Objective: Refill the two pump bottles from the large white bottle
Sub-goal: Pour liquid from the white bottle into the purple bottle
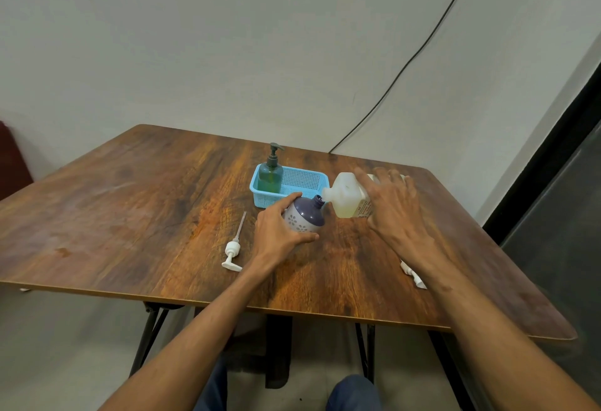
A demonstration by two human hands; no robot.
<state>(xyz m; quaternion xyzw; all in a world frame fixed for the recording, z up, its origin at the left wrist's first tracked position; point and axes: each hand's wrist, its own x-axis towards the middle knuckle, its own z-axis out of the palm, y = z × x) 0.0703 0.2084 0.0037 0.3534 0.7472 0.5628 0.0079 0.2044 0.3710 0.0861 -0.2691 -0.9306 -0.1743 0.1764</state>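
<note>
The purple pump bottle (307,215) is gripped by the left hand (279,232), fingers curled round its side, and steadied on the table (130,199). The large white bottle (346,196) is clasped by the right hand (395,206) and tipped, its neck held at the purple bottle's open mouth; no flow can be made out. The first refill is judged under way. The unscrewed white pump (232,251) is laid just to the left. The green pump bottle (270,176), pump still fitted, is seen standing in the blue basket (260,197), apparently not yet refilled.

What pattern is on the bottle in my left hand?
The bottle is purple on top, white below with purple flowers; head view.
</note>
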